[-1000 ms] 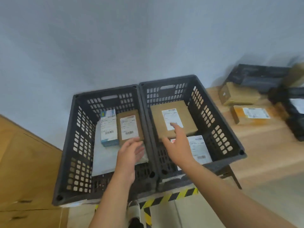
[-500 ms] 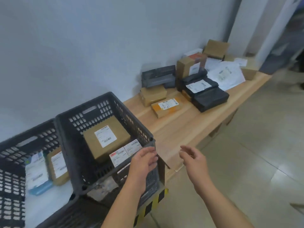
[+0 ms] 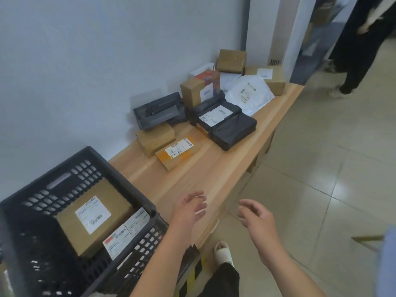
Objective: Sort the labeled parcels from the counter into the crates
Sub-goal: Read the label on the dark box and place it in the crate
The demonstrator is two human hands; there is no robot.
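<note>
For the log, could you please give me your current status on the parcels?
Left hand and right hand open, empty. Orange parcel nearest on counter. Nothing between hands and it.

crate (image 3: pixel 137 190): black, two labeled parcels (image 3: pixel 94 217) inside | counter (image 3: pixel 192 174): parcels clustered

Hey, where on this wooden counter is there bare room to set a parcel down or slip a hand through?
Widest bare patch: wooden counter between the black plastic crate and the flat orange cardboard parcel, reaching the front edge. A narrow strip runs in front of the black plastic-wrapped parcel. The far end is crowded with stacked parcels.
</note>
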